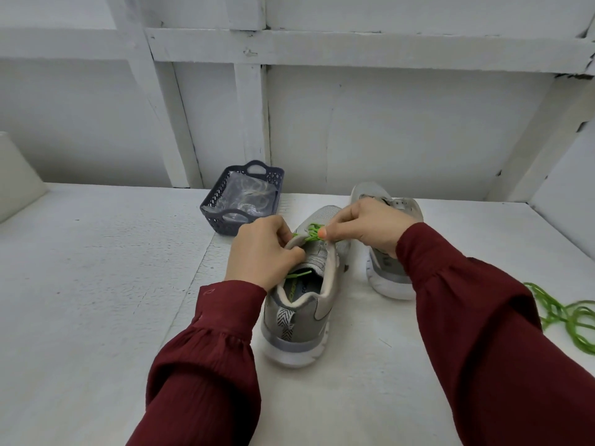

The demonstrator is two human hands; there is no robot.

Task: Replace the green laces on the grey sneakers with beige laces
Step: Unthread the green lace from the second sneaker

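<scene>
A grey sneaker (299, 313) stands heel toward me in the middle of the white table, its green lace (311, 234) still threaded near the toe. My left hand (262, 249) pinches the lace at the left side of the tongue; a loose green end lies over the shoe opening. My right hand (362, 228) pinches the green lace above the eyelets. The second grey sneaker (388, 275) stands to the right, partly hidden by my right arm, with no lace showing. A removed green lace (566, 317) lies loose at the right edge.
A dark blue plastic basket (225, 217) behind the left hand holds beige laces (254, 191) in clear wrapping. A white panelled wall closes off the back of the table (80, 284). A pale object (19, 175) stands at the far left edge.
</scene>
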